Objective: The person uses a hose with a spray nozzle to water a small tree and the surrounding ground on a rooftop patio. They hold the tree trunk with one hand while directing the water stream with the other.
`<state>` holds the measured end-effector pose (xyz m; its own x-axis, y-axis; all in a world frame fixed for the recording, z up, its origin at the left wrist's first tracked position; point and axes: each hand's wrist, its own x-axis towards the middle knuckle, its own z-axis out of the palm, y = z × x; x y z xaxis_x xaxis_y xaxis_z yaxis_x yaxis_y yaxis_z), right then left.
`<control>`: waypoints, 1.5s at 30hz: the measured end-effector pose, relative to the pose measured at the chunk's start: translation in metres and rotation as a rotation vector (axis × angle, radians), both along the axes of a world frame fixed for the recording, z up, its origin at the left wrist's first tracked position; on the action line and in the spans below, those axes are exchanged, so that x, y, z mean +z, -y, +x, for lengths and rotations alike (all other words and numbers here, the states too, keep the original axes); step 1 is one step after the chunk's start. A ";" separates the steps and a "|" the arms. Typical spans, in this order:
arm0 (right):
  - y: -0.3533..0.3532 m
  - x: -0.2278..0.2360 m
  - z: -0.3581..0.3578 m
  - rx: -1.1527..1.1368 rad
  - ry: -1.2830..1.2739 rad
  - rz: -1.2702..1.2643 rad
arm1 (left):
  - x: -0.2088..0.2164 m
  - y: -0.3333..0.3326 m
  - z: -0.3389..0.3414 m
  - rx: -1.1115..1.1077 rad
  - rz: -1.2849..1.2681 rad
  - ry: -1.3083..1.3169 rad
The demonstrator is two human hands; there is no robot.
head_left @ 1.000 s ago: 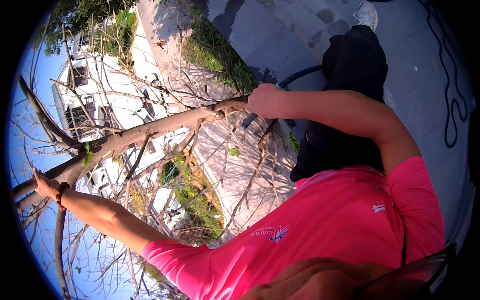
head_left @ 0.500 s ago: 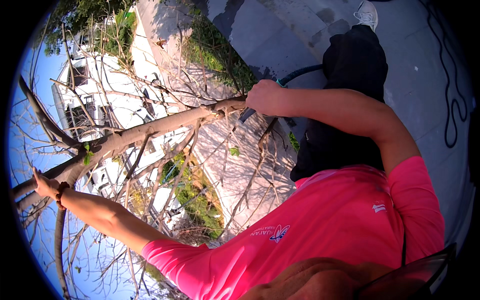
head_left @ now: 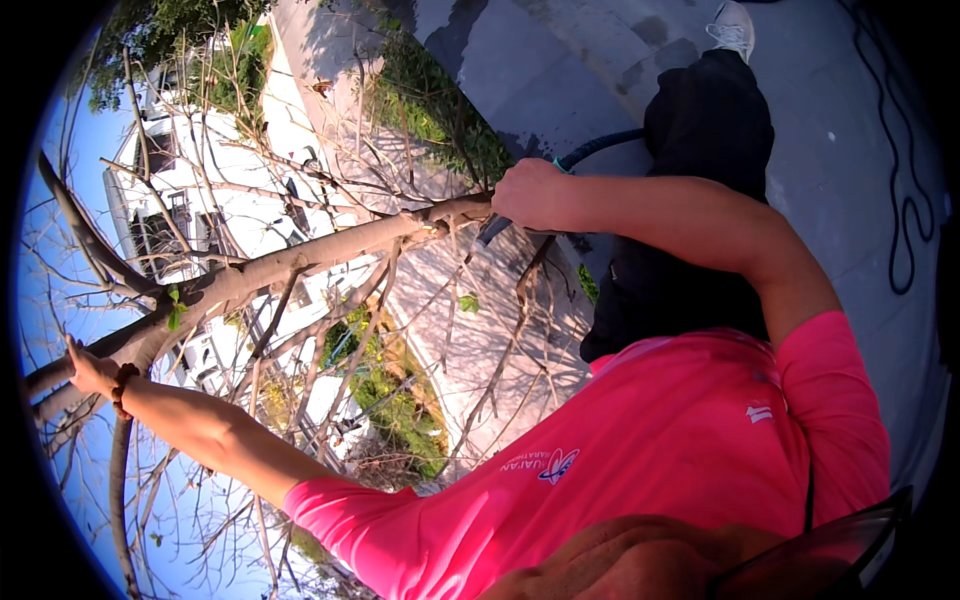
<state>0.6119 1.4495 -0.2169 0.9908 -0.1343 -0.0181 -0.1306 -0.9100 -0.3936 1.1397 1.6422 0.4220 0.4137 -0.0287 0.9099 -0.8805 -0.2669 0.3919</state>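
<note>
A thick bare tree branch [head_left: 300, 255] runs from the left edge toward the middle. At far left, my left hand [head_left: 93, 373] presses on a thick limb, one finger stretched up along it and the other fingers mostly hidden. My right hand [head_left: 532, 195] is closed in a fist at the branch's near end, around a dark hose [head_left: 605, 145]. That hose curves from the fist toward my thigh, and its grey tip pokes out below the fist. Beside the fist shows a bit of green. Whether this hand also touches the branch, I cannot tell.
Thin bare twigs [head_left: 500, 360] spread below the branch. Beyond lie a paved path [head_left: 430, 300], green shrubs [head_left: 430, 110] and a white building [head_left: 200, 220]. My shoe [head_left: 733, 28] stands on grey paving [head_left: 840, 180], where a black cable [head_left: 905, 215] lies looped at right.
</note>
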 end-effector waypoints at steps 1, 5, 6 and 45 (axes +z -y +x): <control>-0.005 -0.005 0.000 0.043 -0.052 -0.026 | 0.004 -0.002 0.000 0.039 0.020 -0.019; -0.014 -0.001 -0.001 0.210 -0.341 0.000 | -0.004 0.002 0.000 0.016 0.024 0.012; -0.013 0.003 -0.004 0.219 -0.340 0.004 | -0.008 0.004 -0.001 0.001 0.023 0.019; -0.003 0.007 0.002 -0.028 -0.003 -0.024 | -0.006 0.005 -0.003 0.048 0.020 0.030</control>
